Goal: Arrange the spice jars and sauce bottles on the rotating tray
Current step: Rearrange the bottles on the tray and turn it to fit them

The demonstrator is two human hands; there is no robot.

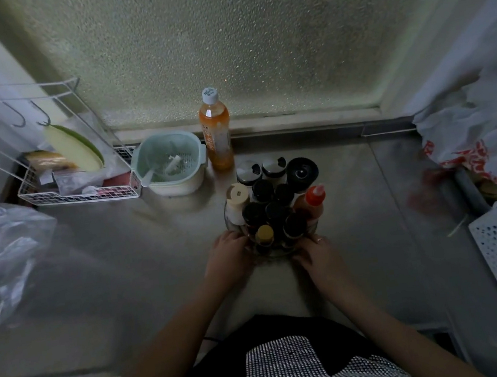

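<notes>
Left hand (228,255) and right hand (314,253) flank the rotating tray (275,252) — fingers curled on its near rim, jars upright between them.

Dim, greenish daylight seeps through the frosted window (223,44) beyond the hands, leaving a dull sheen on the steel desk (125,266), murky soft detail throughout, and wide-angle bending with blur toward the frame's edges.

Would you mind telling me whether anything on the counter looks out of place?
Only the orange drink bottle stands apart, behind the rotating tray by the window; the jars and sauce bottles on the tray stand upright, nothing spilled.
</notes>
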